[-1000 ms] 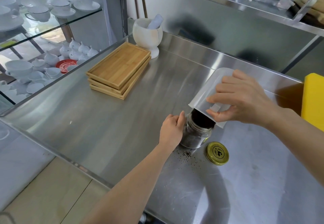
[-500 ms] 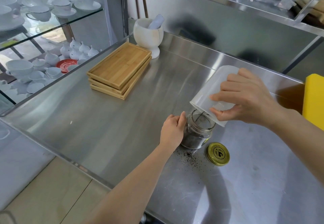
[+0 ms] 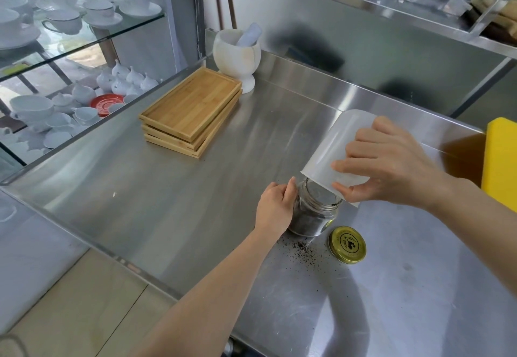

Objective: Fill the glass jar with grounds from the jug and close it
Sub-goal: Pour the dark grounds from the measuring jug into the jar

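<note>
A small glass jar stands upright on the steel counter, dark grounds filling its lower part. My left hand grips its left side. My right hand holds a translucent white plastic jug tipped mouth-down over the jar's opening, the jug's rim touching or just above the jar's mouth. The jug looks empty through its wall. The jar's gold lid lies flat on the counter just right of the jar. Spilled grounds speckle the counter in front of the jar.
Three stacked bamboo trays lie at the back left, next to a white mortar with pestle. A yellow board stands at the right edge. Glass shelves with white cups are beyond the counter's left edge.
The dark grounds seen at the jug's mouth a second ago have dropped into the jar. The jug has tipped steeper and risen slightly; my left hand has kept its hold on the jar.
</note>
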`<state>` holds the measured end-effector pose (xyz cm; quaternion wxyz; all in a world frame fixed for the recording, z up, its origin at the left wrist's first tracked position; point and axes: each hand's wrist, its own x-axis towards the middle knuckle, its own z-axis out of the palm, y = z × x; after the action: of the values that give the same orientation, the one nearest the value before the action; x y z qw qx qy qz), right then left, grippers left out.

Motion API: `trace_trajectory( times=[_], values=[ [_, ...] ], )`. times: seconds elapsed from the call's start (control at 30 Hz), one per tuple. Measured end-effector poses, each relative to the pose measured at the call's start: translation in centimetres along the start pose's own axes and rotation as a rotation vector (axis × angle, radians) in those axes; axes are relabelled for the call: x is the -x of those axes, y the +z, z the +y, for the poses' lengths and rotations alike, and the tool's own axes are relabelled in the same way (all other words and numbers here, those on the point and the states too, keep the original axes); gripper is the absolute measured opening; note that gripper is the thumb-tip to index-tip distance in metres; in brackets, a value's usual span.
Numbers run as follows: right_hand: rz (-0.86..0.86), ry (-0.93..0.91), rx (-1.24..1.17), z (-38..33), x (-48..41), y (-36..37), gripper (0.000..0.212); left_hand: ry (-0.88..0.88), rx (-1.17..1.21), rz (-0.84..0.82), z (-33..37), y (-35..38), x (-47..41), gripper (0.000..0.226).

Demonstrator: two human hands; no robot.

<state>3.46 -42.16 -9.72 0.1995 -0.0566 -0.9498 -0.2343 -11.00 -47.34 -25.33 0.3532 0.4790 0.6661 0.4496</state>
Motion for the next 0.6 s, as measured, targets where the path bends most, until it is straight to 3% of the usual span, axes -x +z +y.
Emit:
trace_trajectory(
  times=[0.6],
  values=[
    [0.091,0.089,0.016,-0.59,0.88,0.13,0.024,-0.021,-0.02,-0.016,0.4,-0.31,0.23,0.054]
  ],
)
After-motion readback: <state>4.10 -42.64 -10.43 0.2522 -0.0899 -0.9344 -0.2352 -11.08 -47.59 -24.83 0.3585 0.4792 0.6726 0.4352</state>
